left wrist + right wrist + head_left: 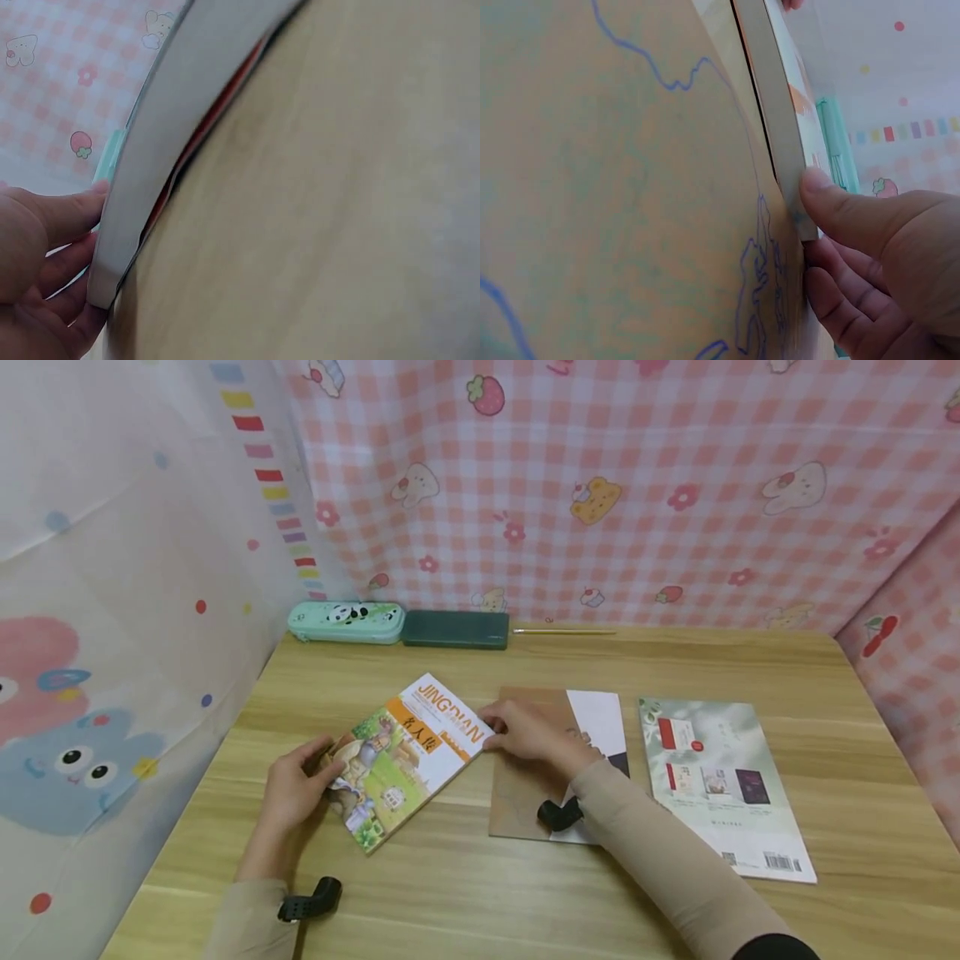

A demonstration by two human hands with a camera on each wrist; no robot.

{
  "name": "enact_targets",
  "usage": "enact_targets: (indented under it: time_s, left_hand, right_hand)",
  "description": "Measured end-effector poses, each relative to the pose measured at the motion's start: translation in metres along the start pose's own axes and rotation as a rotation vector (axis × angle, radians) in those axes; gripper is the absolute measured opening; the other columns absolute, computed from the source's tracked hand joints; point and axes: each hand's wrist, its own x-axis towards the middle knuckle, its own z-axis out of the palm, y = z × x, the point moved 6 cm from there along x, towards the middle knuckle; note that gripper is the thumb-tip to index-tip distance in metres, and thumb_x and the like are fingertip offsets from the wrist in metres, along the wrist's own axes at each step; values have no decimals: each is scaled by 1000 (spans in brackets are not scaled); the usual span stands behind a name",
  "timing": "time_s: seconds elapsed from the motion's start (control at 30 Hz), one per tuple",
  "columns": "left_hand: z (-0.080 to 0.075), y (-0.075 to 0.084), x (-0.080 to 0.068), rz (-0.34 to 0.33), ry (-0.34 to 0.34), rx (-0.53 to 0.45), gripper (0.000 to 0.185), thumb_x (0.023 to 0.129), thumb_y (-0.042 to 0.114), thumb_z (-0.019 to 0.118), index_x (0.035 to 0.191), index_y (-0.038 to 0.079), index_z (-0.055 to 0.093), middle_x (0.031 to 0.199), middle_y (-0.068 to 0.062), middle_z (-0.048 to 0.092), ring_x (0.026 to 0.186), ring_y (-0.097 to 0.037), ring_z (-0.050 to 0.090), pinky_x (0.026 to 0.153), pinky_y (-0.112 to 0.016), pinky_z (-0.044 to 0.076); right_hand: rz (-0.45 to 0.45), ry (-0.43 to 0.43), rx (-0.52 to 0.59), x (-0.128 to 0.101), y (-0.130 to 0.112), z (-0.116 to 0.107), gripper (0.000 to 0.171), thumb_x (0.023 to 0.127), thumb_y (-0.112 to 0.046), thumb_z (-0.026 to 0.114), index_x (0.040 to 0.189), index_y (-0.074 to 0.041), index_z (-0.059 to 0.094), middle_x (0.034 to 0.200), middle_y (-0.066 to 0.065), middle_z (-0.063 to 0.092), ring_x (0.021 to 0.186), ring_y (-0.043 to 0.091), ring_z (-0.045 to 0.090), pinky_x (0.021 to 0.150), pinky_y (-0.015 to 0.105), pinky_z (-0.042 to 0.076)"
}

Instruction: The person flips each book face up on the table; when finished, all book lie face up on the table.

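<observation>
Left on the table (337,187), by left wrist view, gripping picture book (146,165) with left hand (22,247); could flop open from gaping underneath. By right wrist view, pinching its corner with right hand (900,240); could snag brown book (630,187) from closeness. By head view, pointing title-end far right, lengthwise from near left.

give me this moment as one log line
left hand: pinches JINGDIAN book | right hand: pinches same book | pale-green book: lies rightmost
</observation>
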Motion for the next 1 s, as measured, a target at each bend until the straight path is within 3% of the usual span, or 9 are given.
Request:
enact_targets:
  time_s: [0.17, 0.37, 0.53, 0.73, 1.0]
  left_hand:
    - [1, 1, -8, 16, 19, 15, 48, 92, 13, 76, 132, -9, 61, 130, -28, 63, 124, -42, 59, 105, -49, 48]
    - [3, -3, -20, -19, 26, 21, 50, 90, 16, 80, 131, -7, 63, 130, -26, 64, 126, -41, 57, 108, -49, 46]
    - [6, -5, -31, -72, 43, -41, 49, 88, 15, 81, 130, -4, 65, 129, -22, 65, 124, -34, 60, 106, -39, 48]
    - [9, -6, -44, -130, 31, -166, 48, 91, 8, 76, 134, -4, 61, 138, -19, 59, 130, -28, 55, 102, -13, 42]
    - [16, -7, -60, -180, 24, -288, 50, 90, 2, 75, 137, -3, 59, 146, -16, 54, 134, -27, 52, 99, -10, 42]
  right_hand:
    - [30, 47, -10, 5, 5, -4, 7, 91, -12, 77, 98, -13, 75, 86, -2, 67, 79, 12, 58, 71, 25, 52]
    - [143, 85, 14, 10, 12, -8, 16, 94, -16, 74, 110, -15, 77, 95, -2, 70, 84, 15, 61, 75, 29, 54]
    - [131, 145, 7, 19, 10, -11, 15, 97, -10, 69, 109, -7, 77, 101, 6, 73, 91, 18, 65, 83, 32, 56]
    - [142, 206, 23, 30, 10, -11, 16, 94, -11, 73, 107, -3, 75, 93, 9, 71, 84, 19, 64, 78, 31, 56]
    - [150, 230, 5, 42, 12, -8, 21, 95, -8, 71, 115, -2, 73, 101, 13, 70, 93, 24, 65, 86, 36, 56]
